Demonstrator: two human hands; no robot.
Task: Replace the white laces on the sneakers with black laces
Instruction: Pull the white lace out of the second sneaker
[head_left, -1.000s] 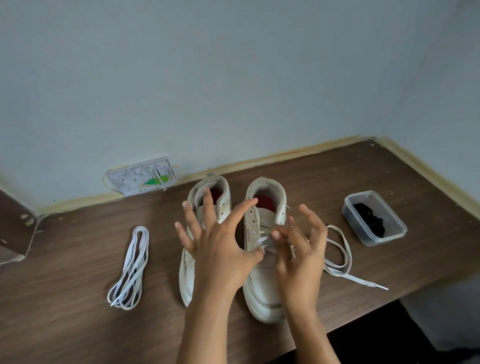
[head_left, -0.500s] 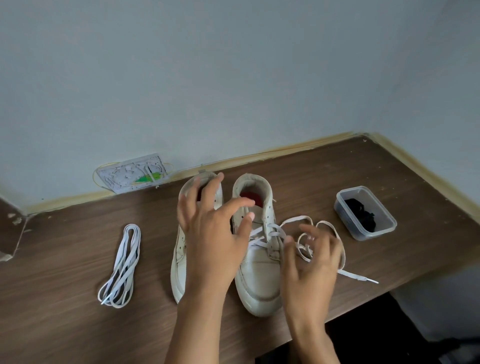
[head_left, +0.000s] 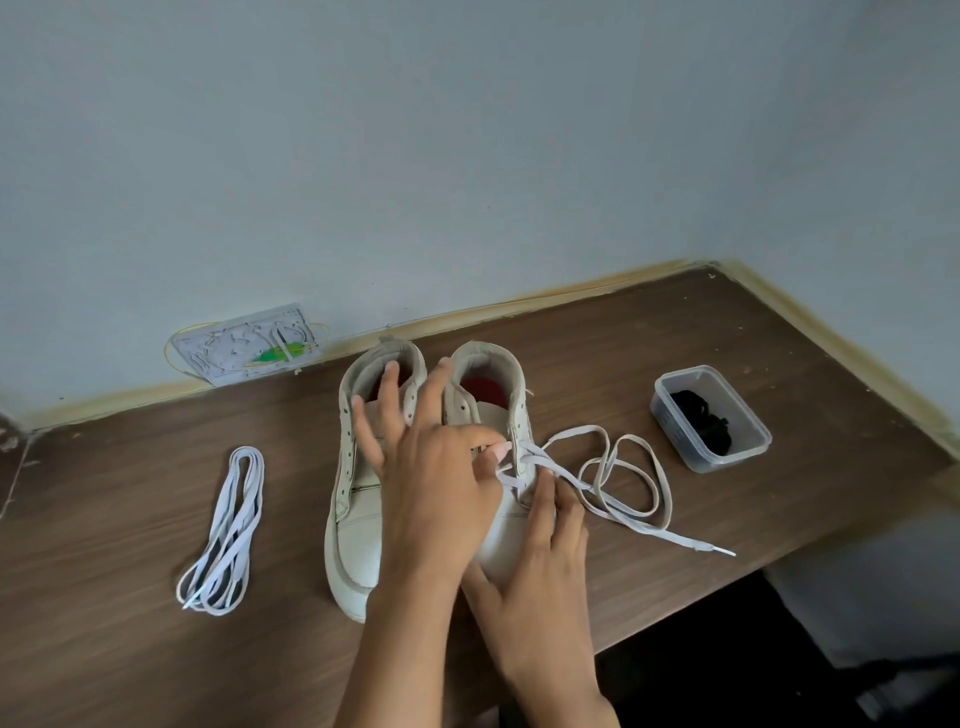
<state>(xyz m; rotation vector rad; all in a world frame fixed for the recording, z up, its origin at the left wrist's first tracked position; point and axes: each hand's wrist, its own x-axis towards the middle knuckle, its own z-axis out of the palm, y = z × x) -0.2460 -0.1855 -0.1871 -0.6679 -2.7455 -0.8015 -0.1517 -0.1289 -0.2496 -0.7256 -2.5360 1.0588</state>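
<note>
You have bare counter (head_left: 130, 519) left of the coiled white lace (head_left: 228, 530); between it and the left sneaker (head_left: 358, 499) runs an open lane; loose lace loops (head_left: 623, 478) clutter the stretch toward the black-lace container (head_left: 711, 415).

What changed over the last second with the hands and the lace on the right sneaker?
The right hand dropped from its grip on the lace near the eyelets to the right sneaker lower down, fingers at the remaining crossings. The left hand shifted right, thumb and forefinger now at the lace. More lace lies loose on the table. The removed lace, left sneaker and tub stayed put.
</note>
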